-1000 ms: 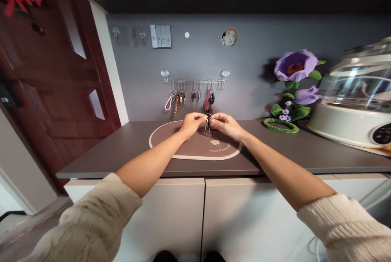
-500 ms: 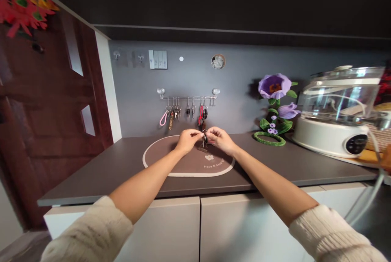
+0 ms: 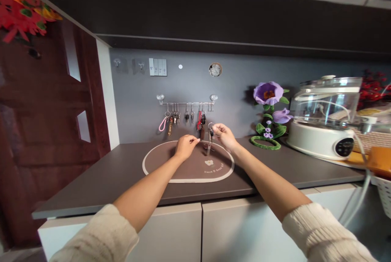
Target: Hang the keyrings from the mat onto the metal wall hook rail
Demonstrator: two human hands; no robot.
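Note:
My right hand [image 3: 225,135] pinches the ring of a bunch of keys [image 3: 211,133], which hangs below the fingers over the mat. A pale tag [image 3: 208,149] dangles at its lower end. To the left, my left hand [image 3: 185,147] is closed in a pinch above the mat, apart from the keys; anything between its fingertips is too small to make out. Small dark items [image 3: 205,146] lie on the brown oval mat [image 3: 171,168] behind the tag. On the wall behind, a hook rail [image 3: 187,103] carries several keys and a pink strap [image 3: 162,124].
A purple flower ornament [image 3: 269,93] and a white appliance with a clear tank [image 3: 317,136] stand on the right of the counter [image 3: 116,180]. A dark shelf [image 3: 195,18] overhangs it. A brown door [image 3: 45,132] is at the left.
My hands were together at the key ring and have parted. The right hand has lifted the keys slightly to the right; the left has let go of the ring. The view has tilted up.

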